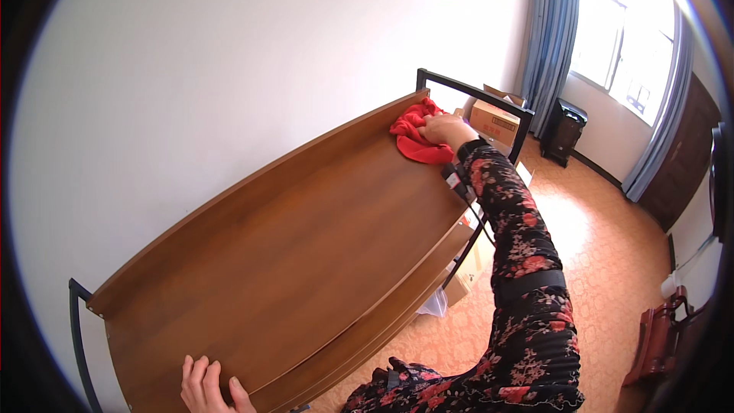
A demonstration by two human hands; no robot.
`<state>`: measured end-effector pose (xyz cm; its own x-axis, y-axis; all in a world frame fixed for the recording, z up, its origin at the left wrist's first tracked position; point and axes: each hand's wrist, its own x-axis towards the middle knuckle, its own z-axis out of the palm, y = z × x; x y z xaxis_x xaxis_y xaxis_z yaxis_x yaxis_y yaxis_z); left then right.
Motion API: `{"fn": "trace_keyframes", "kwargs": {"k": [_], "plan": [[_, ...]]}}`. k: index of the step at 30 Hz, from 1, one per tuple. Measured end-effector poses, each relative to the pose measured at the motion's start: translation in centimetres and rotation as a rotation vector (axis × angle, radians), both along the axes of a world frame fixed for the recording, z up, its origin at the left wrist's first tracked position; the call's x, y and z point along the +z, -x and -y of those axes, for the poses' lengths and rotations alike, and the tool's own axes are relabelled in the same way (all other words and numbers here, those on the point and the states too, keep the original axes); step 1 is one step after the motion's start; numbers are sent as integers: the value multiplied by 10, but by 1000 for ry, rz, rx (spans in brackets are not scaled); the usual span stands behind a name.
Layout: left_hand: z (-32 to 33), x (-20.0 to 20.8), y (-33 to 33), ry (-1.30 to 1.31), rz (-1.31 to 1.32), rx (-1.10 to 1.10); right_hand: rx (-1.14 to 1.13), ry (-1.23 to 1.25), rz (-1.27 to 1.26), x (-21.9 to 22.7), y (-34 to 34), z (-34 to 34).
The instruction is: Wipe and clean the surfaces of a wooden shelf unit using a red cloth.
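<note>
At the far right corner of a brown wooden shelf (290, 214), my right hand (447, 130) presses on a bunched red cloth (420, 141). Its fingers are partly sunk in the folds, and the cloth lies against the shelf's raised back edge. My left hand (212, 390) rests near the front left of the shelf, fingers apart, holding nothing; its lower part runs out of the picture. Just below my right wrist, a small black device (454, 179) with a pale label and a cord lies at the shelf's right end.
A black metal frame (478, 93) rises at the shelf's right end, another (76, 329) at the left. Behind the right end stand cardboard boxes (493, 121). A white wall (191, 69) backs the shelf. A black heater-like unit (564, 134) stands by the blue curtain (552, 30).
</note>
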<state>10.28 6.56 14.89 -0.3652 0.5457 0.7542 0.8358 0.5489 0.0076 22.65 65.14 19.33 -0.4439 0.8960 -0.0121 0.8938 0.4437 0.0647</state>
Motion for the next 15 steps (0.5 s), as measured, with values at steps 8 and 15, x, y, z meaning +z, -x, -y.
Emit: {"fn": "trace_keyframes", "kwargs": {"k": [8,15], "plan": [[35,18,-3,-184,195,-64,127,-16,4,3,-6,0],[25,8,52,-72,196,145,138,-18,-9,2,9,8]]}}
